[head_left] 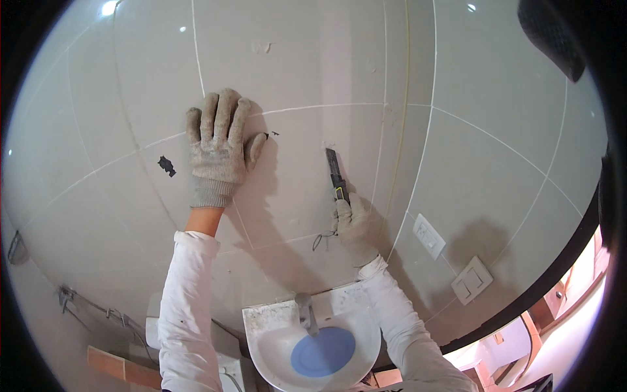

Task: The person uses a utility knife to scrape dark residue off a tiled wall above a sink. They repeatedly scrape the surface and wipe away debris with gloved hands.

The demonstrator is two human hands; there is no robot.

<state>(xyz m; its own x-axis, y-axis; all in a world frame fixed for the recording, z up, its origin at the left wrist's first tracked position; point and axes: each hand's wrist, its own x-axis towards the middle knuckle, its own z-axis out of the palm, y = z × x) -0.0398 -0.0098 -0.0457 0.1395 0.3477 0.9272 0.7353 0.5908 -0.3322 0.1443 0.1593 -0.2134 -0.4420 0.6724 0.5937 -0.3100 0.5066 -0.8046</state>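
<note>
My left hand point(219, 147), in a dirty grey work glove, lies flat against the tiled wall point(294, 176) with its fingers pointing up. Beside it on the left, a ragged black patch point(166, 166) marks the tile; a small black bit point(275, 133) sits just right of the thumb. In my gloved right hand point(353, 225) is a black utility knife point(337, 176) with a yellow-edged slider. Its dark blade points up and meets the wall by a small pale scuff point(328, 144). A thin dark wire loop point(318, 242) shows left of that hand.
Below my arms stands a white washbasin point(261, 366) with a faucet point(305, 313) and a blue round piece point(323, 351) in its bowl. A socket plate point(428, 236) and a switch plate point(472, 280) sit on the right wall. Pipes and a hose point(104, 312) run at the lower left.
</note>
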